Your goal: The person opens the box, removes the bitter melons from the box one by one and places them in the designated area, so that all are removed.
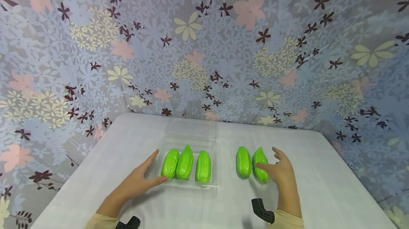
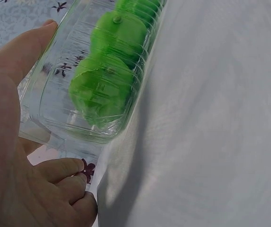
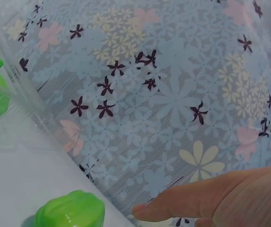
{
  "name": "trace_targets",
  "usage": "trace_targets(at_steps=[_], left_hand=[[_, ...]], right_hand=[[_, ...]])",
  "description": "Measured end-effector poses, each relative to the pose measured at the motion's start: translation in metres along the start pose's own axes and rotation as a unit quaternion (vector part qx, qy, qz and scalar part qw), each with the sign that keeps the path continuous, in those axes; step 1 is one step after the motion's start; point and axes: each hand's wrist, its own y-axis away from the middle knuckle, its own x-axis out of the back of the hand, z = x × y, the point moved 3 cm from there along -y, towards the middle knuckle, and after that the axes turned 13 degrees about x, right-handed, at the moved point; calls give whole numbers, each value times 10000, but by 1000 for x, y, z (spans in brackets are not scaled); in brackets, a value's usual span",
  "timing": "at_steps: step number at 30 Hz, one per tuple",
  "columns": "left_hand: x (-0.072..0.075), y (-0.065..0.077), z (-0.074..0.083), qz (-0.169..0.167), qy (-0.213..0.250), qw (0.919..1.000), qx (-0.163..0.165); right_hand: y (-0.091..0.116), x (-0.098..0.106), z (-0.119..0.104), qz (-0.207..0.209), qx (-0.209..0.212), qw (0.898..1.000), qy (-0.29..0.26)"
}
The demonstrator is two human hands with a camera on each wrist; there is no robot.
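A clear plastic clamshell box [image 1: 214,175], its lid [image 1: 191,129] folded back, holds three glossy green ribbed, pepper-like pieces [image 1: 203,167]. At its front left corner is my left hand [image 1: 140,179], thumb and index finger spread; the thumb touches the front rim and the index finger lies along the left side. In the left wrist view the other fingers [image 2: 62,170] are bent below the box [image 2: 55,104]. Two more green pieces lie to the right. My right hand [image 1: 281,168] is over the rightmost piece [image 1: 261,175], its thumb overlapping it in the head view, fingers apart.
The second loose green piece [image 1: 244,162] lies between the box and the right hand. A white cloth covers the table [image 1: 204,211]. Behind its far edge rises a flower-patterned wall covering [image 1: 204,62]. Black wrist mounts [image 1: 263,210] sit at both sleeves.
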Motion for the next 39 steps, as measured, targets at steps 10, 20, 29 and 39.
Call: trace_targets(at_steps=[10,20,29,39], left_hand=[[1,1,-1,14,-12,10000,-5],[2,1,-1,5,-65,10000,28],[0,-1,-2,33,-62,10000,47],[3,1,3,39,-109,9999,22]], right_hand=[[6,5,-17,330,64,9992,-233],[12,2,-31,417,313,9972,-528],[12,-2,-41,150,475,9960,-738],[13,-12,-50,-96,770,9923,-968]])
